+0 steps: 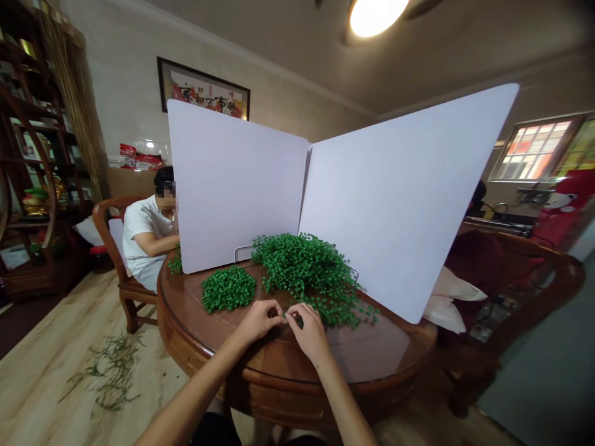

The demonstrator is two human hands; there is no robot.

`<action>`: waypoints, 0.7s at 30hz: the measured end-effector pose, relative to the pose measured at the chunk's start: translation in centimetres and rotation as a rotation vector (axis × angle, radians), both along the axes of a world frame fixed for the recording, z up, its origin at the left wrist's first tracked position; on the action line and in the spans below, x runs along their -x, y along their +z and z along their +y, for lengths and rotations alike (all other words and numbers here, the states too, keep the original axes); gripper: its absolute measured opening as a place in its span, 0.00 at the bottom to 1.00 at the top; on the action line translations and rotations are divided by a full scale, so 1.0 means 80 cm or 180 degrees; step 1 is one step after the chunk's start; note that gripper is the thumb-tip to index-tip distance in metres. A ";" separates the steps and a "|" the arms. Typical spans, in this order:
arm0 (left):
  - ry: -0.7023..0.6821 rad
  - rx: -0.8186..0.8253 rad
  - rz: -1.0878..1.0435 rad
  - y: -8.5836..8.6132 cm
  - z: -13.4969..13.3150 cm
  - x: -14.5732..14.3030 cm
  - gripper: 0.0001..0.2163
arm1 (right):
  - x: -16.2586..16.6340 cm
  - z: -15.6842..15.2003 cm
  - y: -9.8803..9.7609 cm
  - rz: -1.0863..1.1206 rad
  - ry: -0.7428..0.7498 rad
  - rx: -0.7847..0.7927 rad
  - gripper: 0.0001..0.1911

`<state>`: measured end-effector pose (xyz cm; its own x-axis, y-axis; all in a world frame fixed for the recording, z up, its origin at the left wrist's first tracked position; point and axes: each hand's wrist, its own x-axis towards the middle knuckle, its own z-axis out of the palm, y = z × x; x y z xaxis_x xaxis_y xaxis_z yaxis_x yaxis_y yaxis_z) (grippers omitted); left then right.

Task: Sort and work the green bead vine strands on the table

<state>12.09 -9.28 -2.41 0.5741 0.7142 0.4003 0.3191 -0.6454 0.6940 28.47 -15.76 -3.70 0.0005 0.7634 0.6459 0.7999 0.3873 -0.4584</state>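
Observation:
My left hand and my right hand meet over the near part of the round wooden table, fingertips nearly touching. Both are closed in a pinch on a small green piece, mostly hidden by the fingers. Something dark shows under my right fingers, too small to make out. Just beyond my hands spreads a large heap of small green plastic-looking pieces, with loose ones trailing to the right. A smaller, tighter pile of green pieces lies to the left of it.
Two white upright panels form a corner behind the heaps, held by wire stands. Left of them, another person sits at the table on a wooden chair. Green stem-like scraps litter the floor at left.

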 end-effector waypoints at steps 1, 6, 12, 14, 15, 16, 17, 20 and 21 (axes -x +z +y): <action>-0.0001 0.0020 -0.0006 0.000 0.000 0.000 0.06 | 0.000 -0.001 0.001 -0.0002 0.0010 0.0043 0.09; -0.0035 0.0107 -0.0103 -0.006 0.005 0.001 0.07 | -0.002 0.000 0.000 -0.0118 0.0051 0.0188 0.13; -0.0118 0.0291 -0.0285 -0.010 0.007 0.001 0.07 | 0.001 -0.001 -0.005 -0.0549 -0.0081 0.0065 0.12; -0.0443 0.0437 -0.0269 -0.008 0.002 0.001 0.07 | 0.001 0.001 -0.005 -0.0613 -0.0232 -0.0051 0.12; -0.0678 0.0511 -0.0229 -0.006 -0.002 0.001 0.08 | 0.000 0.002 -0.005 -0.0586 -0.0340 -0.0103 0.13; -0.0878 0.0565 -0.0182 -0.004 -0.005 0.001 0.08 | -0.001 0.003 -0.005 -0.0511 -0.0435 -0.0136 0.13; -0.0982 0.0590 -0.0160 -0.003 -0.007 0.001 0.08 | -0.003 0.004 -0.005 -0.0377 -0.0496 -0.0143 0.13; -0.0444 0.0369 -0.0420 -0.001 -0.005 0.000 0.07 | -0.009 0.006 -0.004 0.0284 -0.0314 -0.0042 0.14; -0.0086 0.0219 -0.0538 -0.001 -0.002 0.001 0.06 | -0.010 0.007 -0.004 0.0528 -0.0172 -0.0007 0.14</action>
<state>11.99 -9.46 -2.49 0.5222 0.7284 0.4435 0.1772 -0.6014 0.7791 29.30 -15.22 -4.04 0.1483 0.7580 0.6352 0.7331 0.3468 -0.5851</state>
